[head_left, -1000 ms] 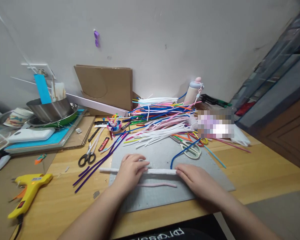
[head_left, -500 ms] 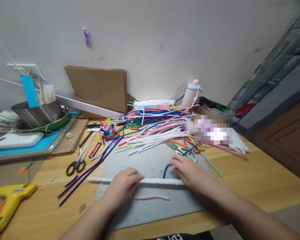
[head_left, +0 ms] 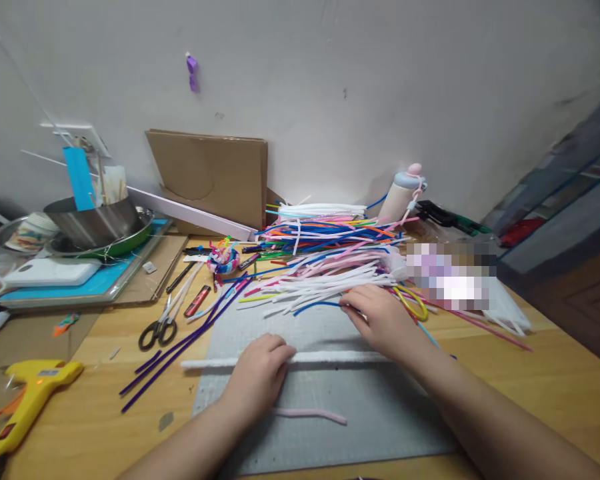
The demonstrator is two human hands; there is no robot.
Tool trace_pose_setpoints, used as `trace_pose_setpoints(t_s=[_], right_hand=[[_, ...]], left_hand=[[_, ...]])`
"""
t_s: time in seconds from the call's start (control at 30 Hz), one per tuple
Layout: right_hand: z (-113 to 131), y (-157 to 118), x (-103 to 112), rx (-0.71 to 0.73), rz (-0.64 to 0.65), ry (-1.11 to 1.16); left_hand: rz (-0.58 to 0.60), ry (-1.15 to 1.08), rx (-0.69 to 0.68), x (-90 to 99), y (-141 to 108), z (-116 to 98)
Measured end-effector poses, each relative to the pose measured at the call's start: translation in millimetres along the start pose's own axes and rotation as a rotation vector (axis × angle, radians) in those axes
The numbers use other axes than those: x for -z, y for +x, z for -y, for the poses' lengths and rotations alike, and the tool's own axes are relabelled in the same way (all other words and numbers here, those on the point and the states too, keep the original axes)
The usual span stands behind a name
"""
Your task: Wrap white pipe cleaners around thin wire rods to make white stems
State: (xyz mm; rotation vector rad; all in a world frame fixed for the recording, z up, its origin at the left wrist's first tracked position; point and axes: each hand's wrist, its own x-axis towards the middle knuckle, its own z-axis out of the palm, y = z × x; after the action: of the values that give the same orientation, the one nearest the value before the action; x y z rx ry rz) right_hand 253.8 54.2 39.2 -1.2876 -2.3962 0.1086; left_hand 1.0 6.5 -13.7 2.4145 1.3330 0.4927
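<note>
My left hand is closed over a long white fuzzy pipe cleaner bundle that lies across the grey board. Farther up, my right hand pinches a blue pipe cleaner between thumb and fingers, with one end pointing left. My right wrist and forearm hide the rest of the blue piece and the right end of the white bundle. A short pale pink pipe cleaner rests on the board below the white one.
Behind the board are heaped many coloured pipe cleaners, with a bottle beyond. To the left lie scissors, purple pipe cleaners, a red utility knife and a yellow glue gun. A metal bowl stands farther back.
My right hand has moved up and away from the white bundle, carrying the blue pipe cleaner toward the heap. My left hand stays on the white bundle. The view has shifted slightly.
</note>
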Motion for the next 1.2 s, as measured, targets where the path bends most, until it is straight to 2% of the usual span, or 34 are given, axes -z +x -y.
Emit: trace_pose_setpoints(t_s=[0.2,0.33,0.4,0.47,0.57,0.67,0.8,0.87,1.07,1.2], right_hand=[[33.2,9.4,-13.3,-0.015,0.036,0.166],[40.7,5.6,-23.1,-0.059,0.023,0.174],[42.6,2.5,-26.6,-0.070,0.031,0.193],[45.3,-0.9,-29.9,-0.061,0.053,0.227],[51.1,-5.7,-34.4,-0.028,0.081,0.295],[56.2,-9.0,-38.0,0.035,0.104,0.383],[60.0,-10.2,-41.1,0.078,0.089,0.485],[62.5,-10.4,-41.8,0.066,0.085,0.516],[73.3,-13.2,-42.7,0.068,0.186,0.621],[69.6,-14.3,-44.2,0.053,0.218,0.615]], left_hand=[[-0.051,-0.027,0.087,-2.8,21.3,11.7],[-0.247,-0.107,0.224,5.6,16.0,17.0],[-0.364,-0.222,0.292,10.3,11.3,14.6],[-0.403,-0.384,0.301,12.7,7.6,9.2],[-0.345,-0.662,0.286,11.6,4.9,-0.3],[-0.290,-0.923,0.361,8.4,4.1,-5.0],[-0.303,-1.287,0.420,8.1,2.9,-4.4],[-0.305,-1.343,0.418,9.4,1.6,-5.3],[-0.184,-1.295,0.421,7.9,-2.1,-14.1],[-0.228,-1.337,0.454,7.6,-2.1,-10.2]])
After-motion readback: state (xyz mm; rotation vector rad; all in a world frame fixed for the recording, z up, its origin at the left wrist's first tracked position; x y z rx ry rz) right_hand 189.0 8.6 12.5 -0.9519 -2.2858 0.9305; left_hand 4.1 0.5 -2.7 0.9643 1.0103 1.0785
